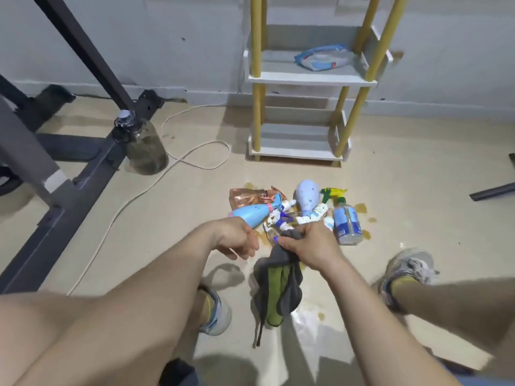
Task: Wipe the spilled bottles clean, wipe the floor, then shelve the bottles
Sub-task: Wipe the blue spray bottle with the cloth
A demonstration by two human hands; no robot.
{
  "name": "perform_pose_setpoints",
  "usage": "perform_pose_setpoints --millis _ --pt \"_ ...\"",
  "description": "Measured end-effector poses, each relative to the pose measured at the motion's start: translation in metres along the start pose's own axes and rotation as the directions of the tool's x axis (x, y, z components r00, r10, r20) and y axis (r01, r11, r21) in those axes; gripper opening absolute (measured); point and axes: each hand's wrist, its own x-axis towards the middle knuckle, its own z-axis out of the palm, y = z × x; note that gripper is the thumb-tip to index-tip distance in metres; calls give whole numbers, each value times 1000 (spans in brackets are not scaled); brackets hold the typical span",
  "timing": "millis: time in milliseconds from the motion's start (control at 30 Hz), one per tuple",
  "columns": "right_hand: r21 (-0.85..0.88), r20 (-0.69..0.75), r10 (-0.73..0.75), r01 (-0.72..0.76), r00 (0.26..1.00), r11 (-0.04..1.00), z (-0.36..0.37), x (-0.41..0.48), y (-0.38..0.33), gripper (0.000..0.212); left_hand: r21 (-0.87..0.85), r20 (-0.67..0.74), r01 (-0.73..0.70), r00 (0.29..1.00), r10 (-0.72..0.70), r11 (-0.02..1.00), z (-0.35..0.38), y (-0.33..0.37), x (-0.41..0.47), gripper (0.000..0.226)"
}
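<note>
A pile of spilled bottles lies on the beige floor [418, 196] in front of a white shelf with yellow posts [309, 79]. My left hand [237, 240] grips the base of a light blue spray bottle [253, 214] that tilts up and to the right. My right hand [309, 246] clutches a grey and green cloth [278, 291], which hangs down below it. Beside my right hand lie a lavender bottle [306, 199], a clear bottle with a blue label and yellow-green trigger [347, 221], an orange refill pouch [248, 197] and several small white bottles [315, 214]. Brownish liquid puddles [362, 208] surround the pile.
A blue and white pack [324, 57] rests on the shelf's middle tier. A large glass jar [145, 146] and a white cable [195, 160] are at the left by a dark metal frame [83, 174]. My two shoes [409, 268] stand near the wet patch [306, 321].
</note>
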Motion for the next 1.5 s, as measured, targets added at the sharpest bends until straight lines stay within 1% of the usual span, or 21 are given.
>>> perform_pose_setpoints --millis 67,133,200,267,400,467,533,567,667,733,833,900,967,1033,1100,1133,1233,1300,1400,1433,1500 --pt "57 -6 56 -55 998 997 17 22 14 46 16 -296 36 955 -30 999 -2 -21 40 18" --pt "71 -27 70 -68 997 995 30 42 21 33 102 -447 99 894 -44 990 -3 -35 74 26" --pt "85 -70 61 -55 996 995 43 60 26 31 243 -454 142 891 -17 960 0 -47 104 44" --pt "152 -133 65 -44 989 987 57 78 29 29 388 -472 150 880 56 909 -1 -55 130 50" --pt "418 -164 148 -67 975 906 77 105 30 35 485 -514 130 842 162 865 -11 -72 180 77" --pt "518 -128 153 -66 980 853 84 114 33 31 490 -512 160 849 134 857 -17 -79 203 87" --pt "608 -71 173 -95 982 788 88 120 40 14 498 -539 227 837 94 837 -20 -89 223 89" --pt "657 -33 185 -118 982 744 88 121 42 3 539 -567 251 814 126 804 -18 -95 228 88" --pt "736 62 184 -170 981 655 91 126 45 16 664 -561 181 763 322 726 -2 -116 241 68" --pt "739 86 130 -151 988 657 95 128 44 26 624 -505 152 827 247 767 1 -116 234 67" --pt "618 83 -21 -35 996 786 101 128 39 30 423 -381 163 925 11 891 -21 -87 203 67" --pt "447 108 -124 63 986 892 110 126 28 29 473 -263 154 964 -28 868 -45 -59 169 57" --pt "146 128 -255 236 958 961 124 123 10 53 557 -214 146 977 -29 817 -67 -37 132 47" --pt "-70 26 -329 330 944 941 131 122 -8 64 621 -256 203 965 -48 758 -86 -28 92 44" --pt "-141 -127 -288 270 949 953 135 136 -11 52 635 -304 245 951 -55 733 -97 -29 67 45" --pt "-155 -138 -250 229 958 961 136 143 -15 48 618 -330 262 942 -58 741 -100 -35 58 45" --pt "-23 -40 -276 276 960 961 157 149 -25 54 600 -392 269 920 -17 754 -101 -68 53 46" --pt "78 35 -376 372 926 925 183 134 -29 53 632 -447 221 887 117 743 -93 -102 75 51" --pt "-156 201 -508 539 838 828 221 130 -5 57 542 -438 114 884 164 833 -71 -145 109 58" --pt "-253 213 -511 552 833 795 229 141 10 53 504 -434 97 887 155 858 -64 -156 119 61" --pt "-359 186 -410 451 893 817 244 168 39 49 490 -471 88 864 178 867 -52 -175 136 65"
